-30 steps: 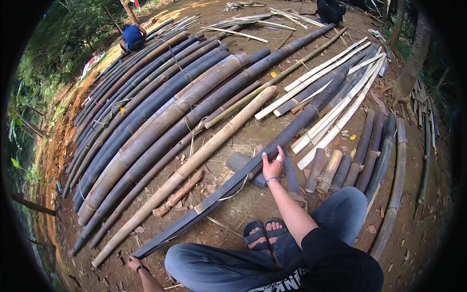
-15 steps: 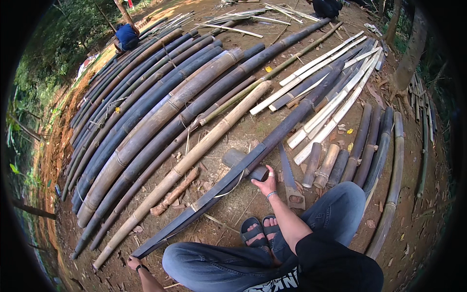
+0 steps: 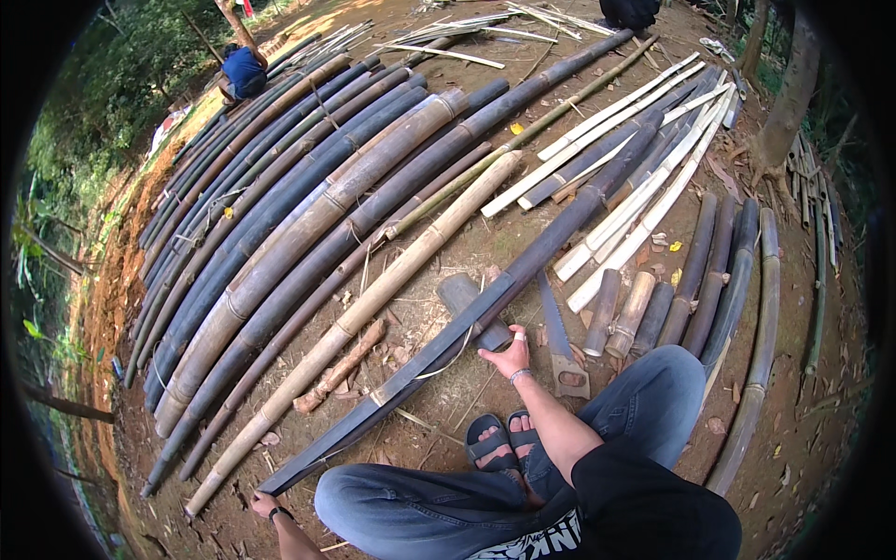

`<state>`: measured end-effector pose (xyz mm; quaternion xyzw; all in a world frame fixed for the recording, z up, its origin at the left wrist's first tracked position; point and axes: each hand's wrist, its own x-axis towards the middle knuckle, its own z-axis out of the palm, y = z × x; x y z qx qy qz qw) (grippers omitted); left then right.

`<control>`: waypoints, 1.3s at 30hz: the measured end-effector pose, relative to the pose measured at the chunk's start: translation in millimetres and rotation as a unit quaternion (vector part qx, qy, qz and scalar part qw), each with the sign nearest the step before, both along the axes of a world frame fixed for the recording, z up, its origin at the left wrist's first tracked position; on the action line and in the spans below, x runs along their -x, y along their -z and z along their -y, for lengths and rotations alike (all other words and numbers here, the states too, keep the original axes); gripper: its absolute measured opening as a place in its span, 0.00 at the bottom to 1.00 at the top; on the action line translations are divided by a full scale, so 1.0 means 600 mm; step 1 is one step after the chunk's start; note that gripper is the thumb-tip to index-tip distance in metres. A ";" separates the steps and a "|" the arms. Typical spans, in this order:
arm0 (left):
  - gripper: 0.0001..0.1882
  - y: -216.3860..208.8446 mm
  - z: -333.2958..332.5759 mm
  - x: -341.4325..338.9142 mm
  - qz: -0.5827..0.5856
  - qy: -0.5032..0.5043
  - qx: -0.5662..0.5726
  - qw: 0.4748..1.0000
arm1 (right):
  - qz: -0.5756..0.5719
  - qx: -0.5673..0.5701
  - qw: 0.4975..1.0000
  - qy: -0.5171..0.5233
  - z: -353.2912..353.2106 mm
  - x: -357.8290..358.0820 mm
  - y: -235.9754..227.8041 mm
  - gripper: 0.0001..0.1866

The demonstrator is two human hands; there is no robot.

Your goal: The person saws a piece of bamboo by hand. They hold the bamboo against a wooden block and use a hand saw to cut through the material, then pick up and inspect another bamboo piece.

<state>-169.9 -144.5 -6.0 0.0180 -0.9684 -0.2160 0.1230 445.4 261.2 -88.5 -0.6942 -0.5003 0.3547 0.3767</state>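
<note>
A long dark bamboo pole (image 3: 560, 229) runs diagonally before me, its near part cut open along its length. At its lower left end, my left hand (image 3: 264, 504) is closed round the tip, fingers partly hidden. A short thick bamboo piece (image 3: 457, 291) lies crosswise beneath the pole and sticks out on both sides. My right hand (image 3: 509, 357) grips the near end of this short piece, thumb to the left and fingers on the right. A handsaw (image 3: 569, 375) rests on the ground just right of that hand.
Many long bamboo poles (image 3: 280, 252) lie side by side at left. Pale split strips (image 3: 644, 224) and several short bamboo lengths (image 3: 691, 271) lie at right. My sandalled feet (image 3: 493, 443) are below the pole. A person in blue (image 3: 245, 73) crouches far left; a tree (image 3: 789, 103) stands far right.
The short bamboo piece has turned slightly under the pole, with my right hand still at its near end. My left hand keeps hold of the pole's tip. The view has shifted a little.
</note>
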 end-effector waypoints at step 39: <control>0.20 -0.004 -0.010 -0.025 -0.034 -0.001 -0.024 0.999 | -0.397 0.121 0.898 0.145 -0.109 -0.025 -0.061 0.53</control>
